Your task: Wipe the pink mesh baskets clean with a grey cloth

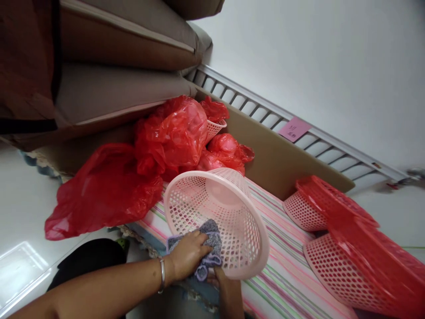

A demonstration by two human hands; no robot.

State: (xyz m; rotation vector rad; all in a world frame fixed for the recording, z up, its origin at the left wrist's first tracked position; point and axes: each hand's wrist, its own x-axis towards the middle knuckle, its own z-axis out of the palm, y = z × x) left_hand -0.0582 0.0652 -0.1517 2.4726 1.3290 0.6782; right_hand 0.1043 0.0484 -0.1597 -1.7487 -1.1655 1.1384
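Observation:
A pale pink perforated plastic basket is tipped on its side, its round mouth facing me. My left hand, wearing a silver bangle, is closed on a grey cloth with purple edging. The cloth lies against the lower inside wall and rim of the basket. My right hand is at the basket's lower rim, its fingers partly hidden by the cloth and closed on the rim.
Crumpled red plastic bags lie behind and to the left on a striped cloth. Red-covered pink baskets stand at the right. Brown cushions, a tan board and a slatted rail with a pink note border the area.

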